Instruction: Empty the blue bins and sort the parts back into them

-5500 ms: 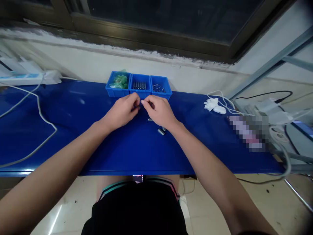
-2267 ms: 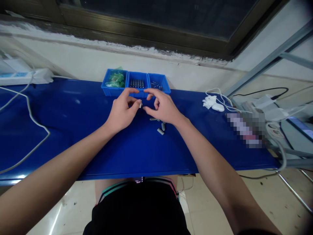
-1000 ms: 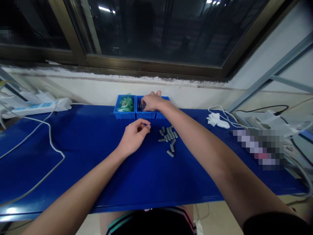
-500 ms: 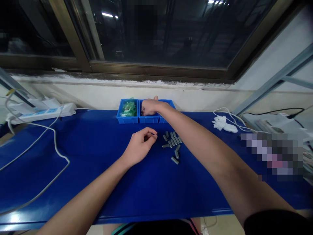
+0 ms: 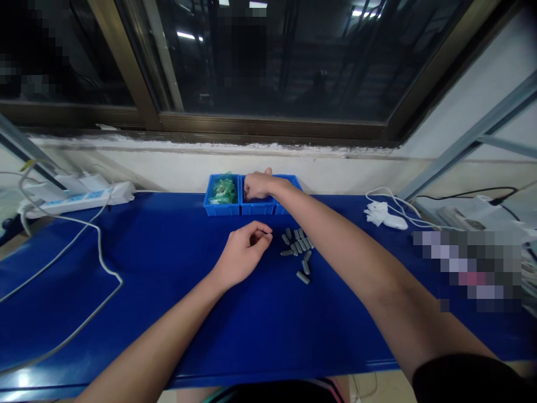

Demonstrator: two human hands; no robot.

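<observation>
My left hand (image 5: 243, 252) hovers over the blue table, thumb and forefinger pinched together; what sits between the tips, if anything, is too small to make out. My right hand (image 5: 258, 185) reaches into the middle blue bin (image 5: 257, 209), its fingers curled downward. Their tips and the bin's contents are mostly hidden. Just right of my left hand lie several short, dark grey metallic cylinders (image 5: 302, 276), most in a loose cluster, partly beside my right forearm.
The left blue bin (image 5: 222, 210) contains crumpled green plastic pieces. A third bin (image 5: 293, 180) is partly covered by my right wrist. A power strip (image 5: 84, 200) with white cables lies at left. On the right are a white device with a cable (image 5: 394, 221) and a blurred-out patch.
The view has shifted slightly, so everything sits a little lower. Both hands keep nearly the same poses, the right in the middle bin and the left pinched by the cylinders.
</observation>
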